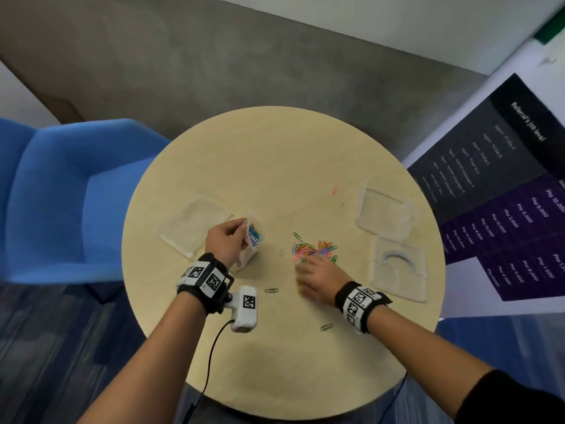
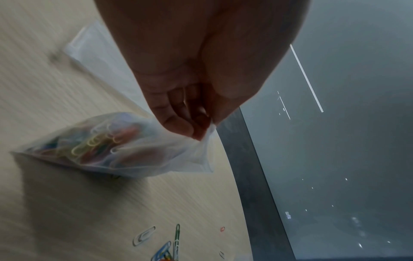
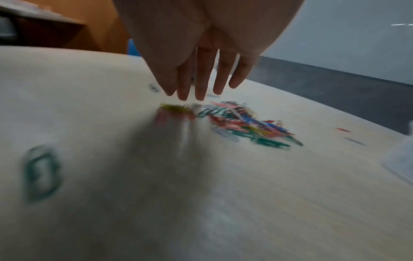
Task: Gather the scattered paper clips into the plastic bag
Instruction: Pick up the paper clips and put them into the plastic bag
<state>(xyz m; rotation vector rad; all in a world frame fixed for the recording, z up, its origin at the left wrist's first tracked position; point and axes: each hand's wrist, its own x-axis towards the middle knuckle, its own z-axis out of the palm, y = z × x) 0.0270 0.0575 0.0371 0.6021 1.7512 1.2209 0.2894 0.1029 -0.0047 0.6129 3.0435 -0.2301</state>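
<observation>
The left hand pinches the bag, already part filled. The right hand, fingers straight, reaches the pile. Strays remain near and far.

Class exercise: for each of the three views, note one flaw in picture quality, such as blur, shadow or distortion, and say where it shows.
Head view: wide-angle bending of the room edges; the right hand is motion-smeared. Left wrist view: the left hand is dark and underlit; the bag is soft. Right wrist view: heavy blur, worst on the near green clip; a broad shadow covers the table below the fingers.
</observation>
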